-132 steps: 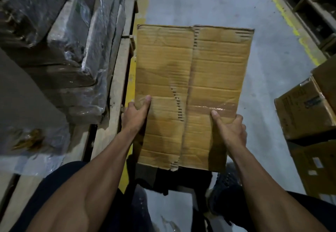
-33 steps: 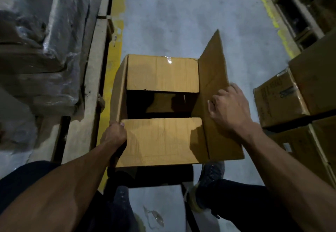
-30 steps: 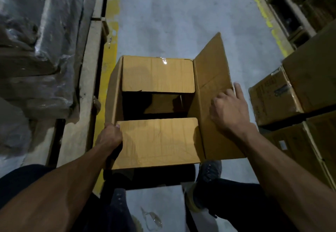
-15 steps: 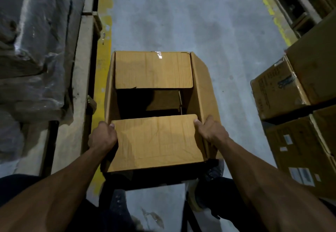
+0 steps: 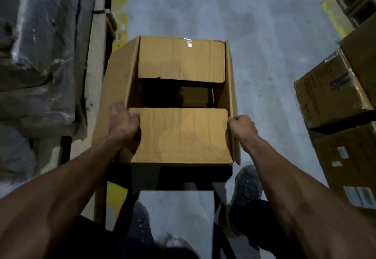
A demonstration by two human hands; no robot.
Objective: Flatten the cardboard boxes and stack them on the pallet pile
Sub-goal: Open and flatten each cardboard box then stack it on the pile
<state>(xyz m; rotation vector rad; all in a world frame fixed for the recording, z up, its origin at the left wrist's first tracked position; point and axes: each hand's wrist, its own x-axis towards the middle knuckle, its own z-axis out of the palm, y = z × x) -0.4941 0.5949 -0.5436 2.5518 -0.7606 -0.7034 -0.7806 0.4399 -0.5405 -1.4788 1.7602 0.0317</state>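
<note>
A brown cardboard box (image 5: 181,59) stands opened up in front of me on a dark stand, its near and far flaps folded in over a dark gap. My left hand (image 5: 122,121) grips the box's left side by the near flap, thumb on top. At the box's right side my right hand (image 5: 242,127) holds the upright right flap with curled fingers. The box's lower part is hidden by the flaps.
On the left a wooden pallet (image 5: 95,96) carries loads wrapped in plastic film (image 5: 40,55). Stacked closed cartons (image 5: 333,94) stand at the right. The grey concrete floor (image 5: 223,10) with yellow lines lies ahead. My feet are below the box.
The flat cardboard was opened into a box. Since a second ago my right hand left the spread right flap, which came upright, and now grips the box's right side. The left side panel leans outward.
</note>
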